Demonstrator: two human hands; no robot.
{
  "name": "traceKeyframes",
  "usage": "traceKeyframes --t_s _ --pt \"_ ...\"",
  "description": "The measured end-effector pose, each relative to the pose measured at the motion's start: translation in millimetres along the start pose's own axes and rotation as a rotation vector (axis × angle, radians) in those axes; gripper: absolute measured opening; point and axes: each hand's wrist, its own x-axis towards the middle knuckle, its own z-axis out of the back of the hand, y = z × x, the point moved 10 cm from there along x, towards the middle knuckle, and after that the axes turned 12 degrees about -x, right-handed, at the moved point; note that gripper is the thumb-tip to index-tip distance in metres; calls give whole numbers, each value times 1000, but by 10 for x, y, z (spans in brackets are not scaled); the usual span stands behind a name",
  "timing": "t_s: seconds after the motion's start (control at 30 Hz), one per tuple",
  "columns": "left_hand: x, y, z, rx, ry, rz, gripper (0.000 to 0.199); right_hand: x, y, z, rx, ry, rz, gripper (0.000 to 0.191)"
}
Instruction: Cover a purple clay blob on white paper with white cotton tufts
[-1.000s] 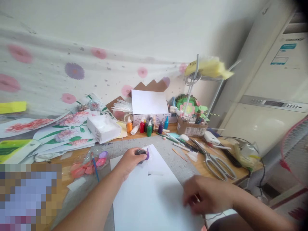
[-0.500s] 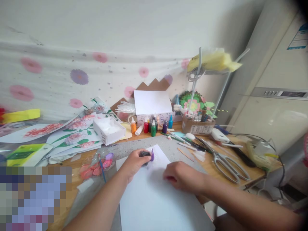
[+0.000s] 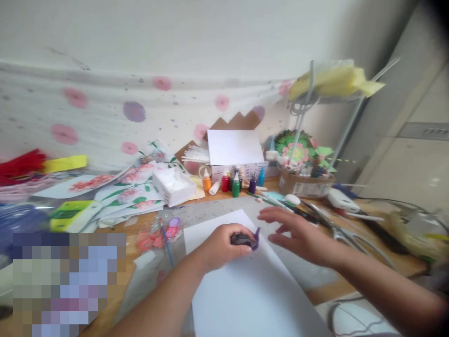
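Head: left hand (image 3: 223, 244) grips bottle (image 3: 242, 240); carton label (image 3: 307, 189) blurred.

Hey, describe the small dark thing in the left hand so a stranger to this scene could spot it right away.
Start at the large white sheet in the lower middle. Over its far part, the left hand grips the small dark thing. Unlike the coloured bottles standing upright beyond, it is hand-held and lies sideways, with a pointed purple tip at its right end.
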Motion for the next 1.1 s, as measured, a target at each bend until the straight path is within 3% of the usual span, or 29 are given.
traceKeyframes --t_s 0.13,0.2,0.4,0.47,0.6,0.7,0.77,0.9,1.1 --pt "-28 20 1 -32 29 -7 25 208 -58 -321 16 150 -37 19" --pt "-30 30 40 -85 12 -11 26 248 -130 -396 -1 147 -66 9" --pt "-25 36 63 -270 15 -36 25 322 -369 -306 141 -111 -89 22" --pt "-16 82 110 -274 -22 -19 27 333 -381 -284 179 -138 -89 24" --pt "-10 107 215 -217 -101 -15 25 311 -286 -280 341 -34 -90 31" --pt "-15 43 192 -149 -81 -17 19 264 -245 -300 511 74 -151 33" --pt "-22 6 141 -107 -43 -4 18 238 -277 -281 580 67 -213 33" --pt "-31 -36 43 -27 26 -5 16 202 -252 -335 633 117 -227 26" --pt "-12 -31 -7 69 21 -37 14 92 -167 -457 655 242 -222 24"
